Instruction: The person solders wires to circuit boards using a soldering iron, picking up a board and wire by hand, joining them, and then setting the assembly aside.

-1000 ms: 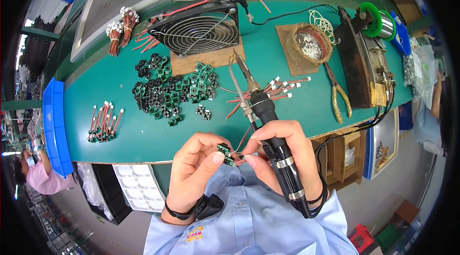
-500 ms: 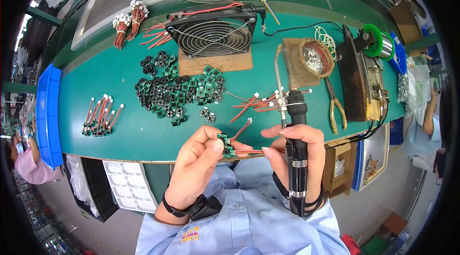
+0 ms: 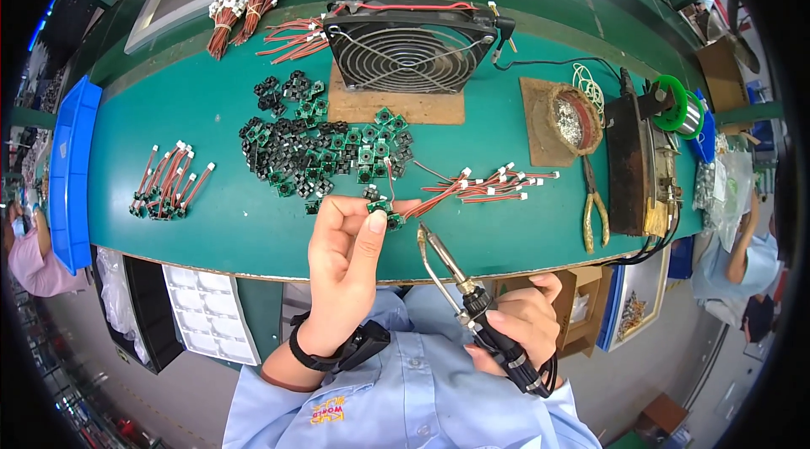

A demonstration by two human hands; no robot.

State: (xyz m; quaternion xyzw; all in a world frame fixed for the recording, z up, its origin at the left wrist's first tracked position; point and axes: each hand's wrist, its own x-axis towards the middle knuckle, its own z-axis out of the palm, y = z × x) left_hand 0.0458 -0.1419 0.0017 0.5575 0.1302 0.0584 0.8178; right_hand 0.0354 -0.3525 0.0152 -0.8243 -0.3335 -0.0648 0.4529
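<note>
My left hand (image 3: 344, 259) pinches small green circuit boards (image 3: 393, 221) between thumb and fingers, just above the near edge of the bench. Red and dark wires run from them; one short lead with a white plug stands upward. My right hand (image 3: 525, 322) is wrapped round a black-handled soldering iron (image 3: 479, 304) with a thin metal tube along its shaft. Its tip points up and left, close to the right of the held boards and apart from them. Beyond lie loose cables (image 3: 485, 187) with white plugs and a heap of camera-like boards (image 3: 325, 149).
A black fan (image 3: 413, 52) stands at the back on a brown board. To the right are a solder pot (image 3: 576, 124), pliers (image 3: 595, 208), a dark soldering station (image 3: 629, 166) and a green solder spool (image 3: 677, 107). Wired boards (image 3: 169, 187) and a blue bin (image 3: 72, 175) lie left.
My right hand has let go of the wires and drawn back toward me. The soldering iron has tilted from upright so its tip comes near the boards. My left hand has moved farther over the bench.
</note>
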